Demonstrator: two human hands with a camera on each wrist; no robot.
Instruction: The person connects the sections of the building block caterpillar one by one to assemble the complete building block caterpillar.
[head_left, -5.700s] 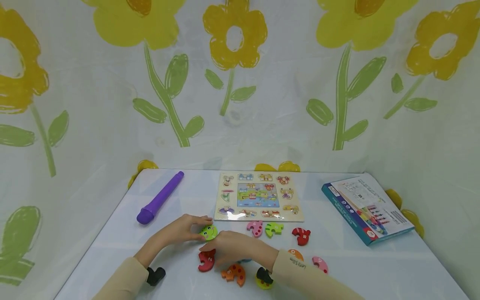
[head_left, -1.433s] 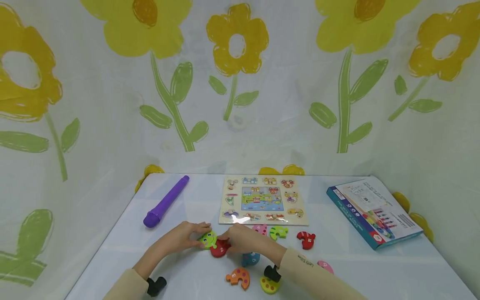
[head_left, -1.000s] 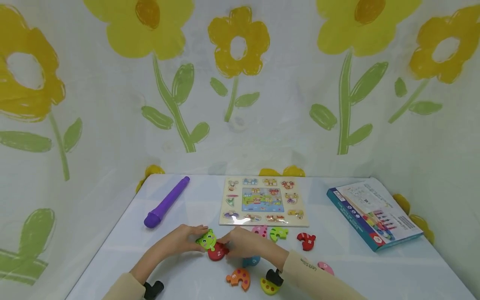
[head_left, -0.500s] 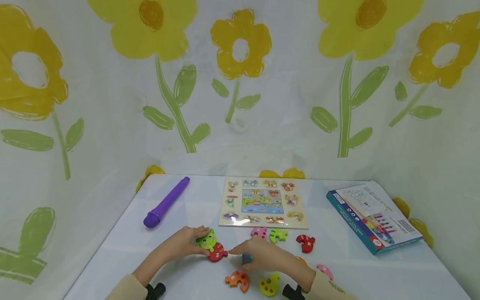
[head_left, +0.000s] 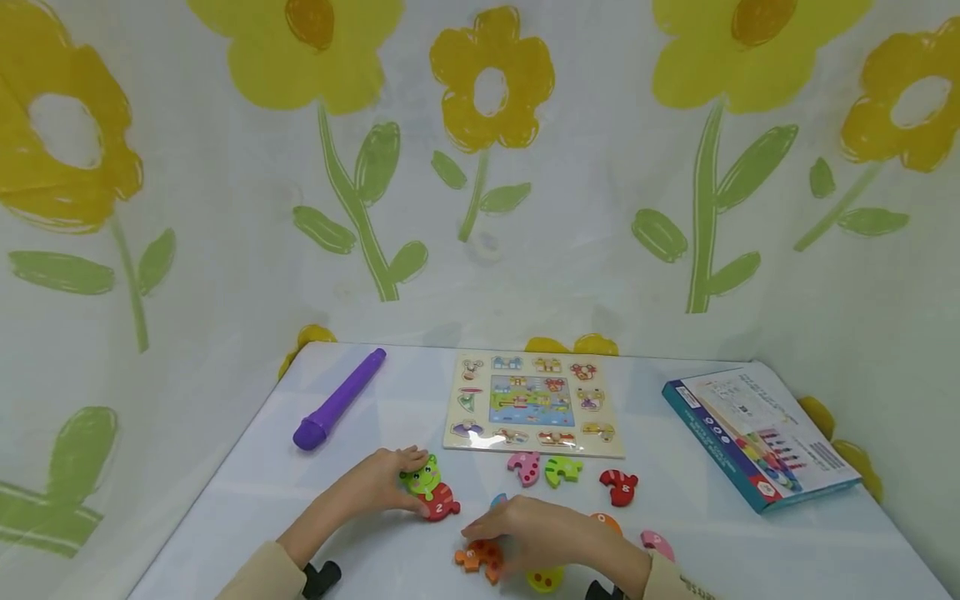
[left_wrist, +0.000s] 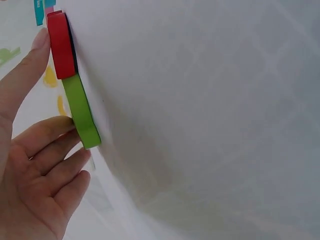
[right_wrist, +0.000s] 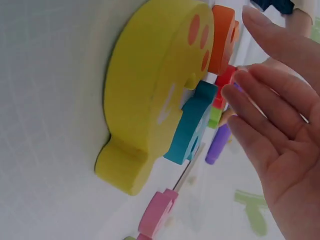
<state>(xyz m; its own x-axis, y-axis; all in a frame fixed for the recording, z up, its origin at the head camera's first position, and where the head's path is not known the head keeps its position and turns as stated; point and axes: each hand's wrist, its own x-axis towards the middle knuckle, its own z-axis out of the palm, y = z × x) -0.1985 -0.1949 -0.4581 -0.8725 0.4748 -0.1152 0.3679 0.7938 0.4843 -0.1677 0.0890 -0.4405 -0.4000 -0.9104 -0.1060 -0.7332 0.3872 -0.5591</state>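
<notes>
From head view I see left hand (head_left: pixel 378 483) pinching green face piece (head_left: pixel 423 477) and red piece (head_left: pixel 438 502), edges touching, nearer than puzzle board (head_left: pixel 531 402). Left wrist view gives me only their sides and thumb on red edge. Right hand (head_left: pixel 551 529) holds nothing, fingers loosely stretched near orange piece (head_left: pixel 480 557); it hides much of yellow piece (right_wrist: pixel 150 85) and blue piece (right_wrist: pixel 192 122), clearer in right wrist view. Red piece reads "2"; print on box (head_left: pixel 761 433) too small for me
</notes>
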